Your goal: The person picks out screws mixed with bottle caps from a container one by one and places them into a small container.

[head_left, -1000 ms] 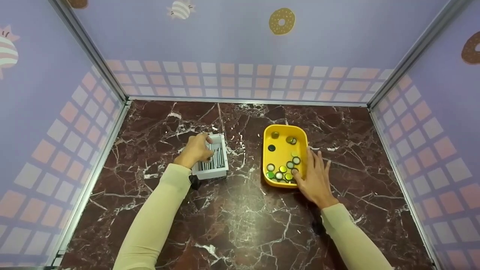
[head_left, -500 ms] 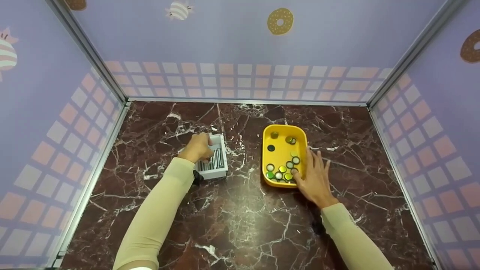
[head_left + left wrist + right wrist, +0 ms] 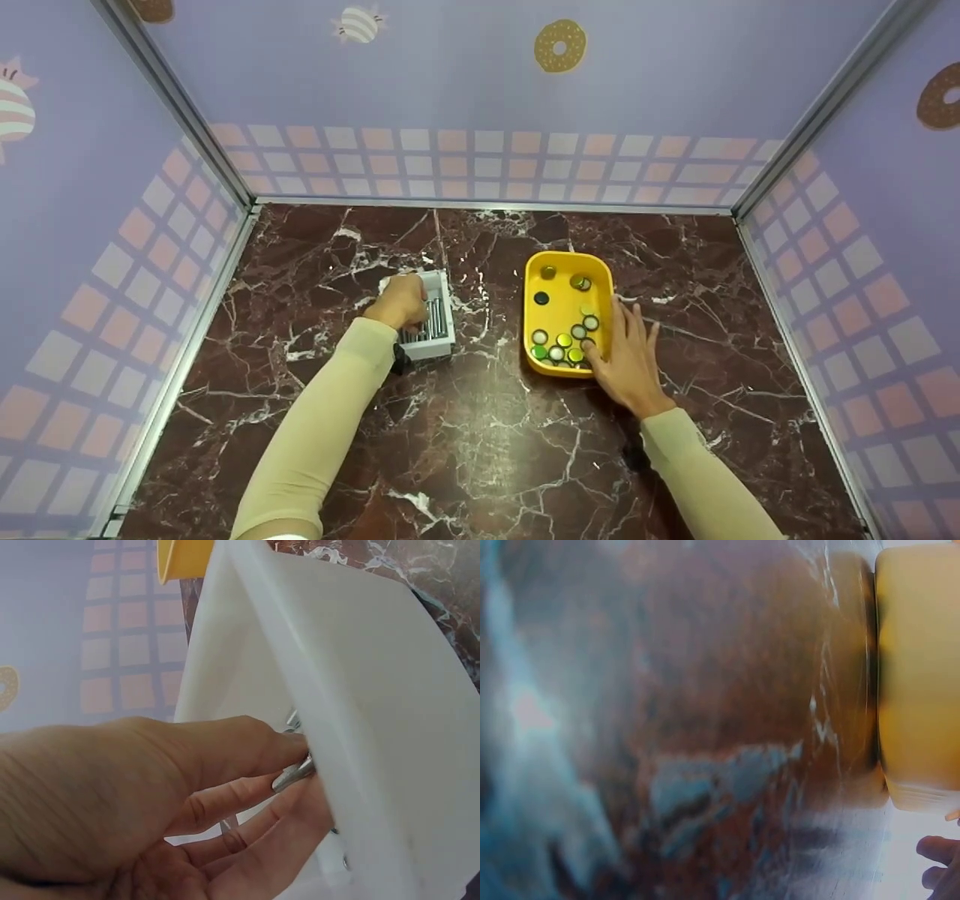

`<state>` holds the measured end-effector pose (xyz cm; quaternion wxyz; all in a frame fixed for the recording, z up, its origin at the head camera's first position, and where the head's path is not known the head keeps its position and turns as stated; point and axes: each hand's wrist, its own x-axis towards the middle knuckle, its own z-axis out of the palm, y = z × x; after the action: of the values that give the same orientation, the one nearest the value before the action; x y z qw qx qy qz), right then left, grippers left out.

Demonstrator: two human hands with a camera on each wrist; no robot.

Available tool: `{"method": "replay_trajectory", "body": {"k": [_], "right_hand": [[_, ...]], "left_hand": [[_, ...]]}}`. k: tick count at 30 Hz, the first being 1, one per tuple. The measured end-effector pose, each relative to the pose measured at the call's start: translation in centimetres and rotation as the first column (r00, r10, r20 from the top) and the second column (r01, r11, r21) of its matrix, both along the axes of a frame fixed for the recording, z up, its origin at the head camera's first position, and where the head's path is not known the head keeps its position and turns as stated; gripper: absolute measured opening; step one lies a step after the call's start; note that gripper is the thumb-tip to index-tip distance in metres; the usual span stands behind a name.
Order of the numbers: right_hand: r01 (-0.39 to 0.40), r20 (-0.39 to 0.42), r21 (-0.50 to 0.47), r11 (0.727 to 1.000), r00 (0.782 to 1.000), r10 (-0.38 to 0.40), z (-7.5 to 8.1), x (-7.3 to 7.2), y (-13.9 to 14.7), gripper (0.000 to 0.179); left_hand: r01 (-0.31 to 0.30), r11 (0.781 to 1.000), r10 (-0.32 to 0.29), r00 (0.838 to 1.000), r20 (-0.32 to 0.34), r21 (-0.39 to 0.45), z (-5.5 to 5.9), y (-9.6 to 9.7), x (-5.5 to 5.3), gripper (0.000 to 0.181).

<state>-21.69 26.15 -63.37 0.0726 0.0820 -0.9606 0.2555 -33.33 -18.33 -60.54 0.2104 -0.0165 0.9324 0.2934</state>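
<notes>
My left hand (image 3: 403,301) reaches down into a white box (image 3: 435,348) that holds several slim silver metal rods (image 3: 438,316). In the left wrist view, its thumb and fingers pinch a shiny metal rod (image 3: 294,773) close to the box wall. Part of that rod is hidden behind the white rim. My right hand (image 3: 631,364) rests along the right side of a yellow tray (image 3: 531,300), fingers straight and spread outside, thumb over the rim near the bottle caps (image 3: 565,340). In the right wrist view only fingertips (image 3: 935,850) show, below the yellow tray wall.
Both containers stand on a dark red marble-patterned tabletop (image 3: 480,420), with a gap between them. Purple panels (image 3: 465,82) with metal edging enclose the back and both sides. A black bottle cap (image 3: 541,298) lies apart from the cluster inside the tray.
My left hand has moved slightly right and down into the white box, and its fingers have closed on a rod. The right hand and the yellow tray stay in place.
</notes>
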Motion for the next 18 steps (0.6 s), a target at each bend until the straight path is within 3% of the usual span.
{"method": "replay_trajectory", "body": {"k": [3, 7, 12, 13, 14, 18], "right_hand": [[-0.001, 0.002, -0.001, 1.000, 1.000, 0.001, 0.0, 0.0, 0.0, 0.099], [0.001, -0.001, -0.006, 1.000, 1.000, -0.001, 0.0, 0.0, 0.0, 0.099], [-0.001, -0.006, -0.007, 1.000, 1.000, 0.001, -0.1, -0.1, 0.0, 0.099], [0.000, -0.005, -0.007, 1.000, 1.000, 0.000, -0.1, -0.1, 0.0, 0.099], [0.001, -0.005, -0.005, 1.000, 1.000, -0.001, -0.1, -0.1, 0.0, 0.099], [0.003, -0.008, -0.005, 1.000, 1.000, -0.003, -0.1, -0.1, 0.0, 0.098]], "left_hand": [[0.010, 1.000, -0.010, 1.000, 0.001, 0.018, -4.0, -1.4, -2.4, 0.040], [0.032, 0.999, -0.032, 0.999, 0.003, 0.000, -4.3, -1.7, -2.8, 0.037], [0.021, 0.998, -0.021, 1.000, -0.006, -0.065, 0.8, -0.1, 0.2, 0.036], [0.028, 0.998, -0.029, 0.999, -0.026, -0.063, 0.9, -0.2, 0.4, 0.036], [0.024, 0.998, -0.025, 0.999, -0.019, -0.066, 2.2, 0.1, 1.0, 0.038], [0.023, 0.996, -0.026, 0.999, -0.034, -0.090, 4.3, 0.8, 2.0, 0.038]]}}
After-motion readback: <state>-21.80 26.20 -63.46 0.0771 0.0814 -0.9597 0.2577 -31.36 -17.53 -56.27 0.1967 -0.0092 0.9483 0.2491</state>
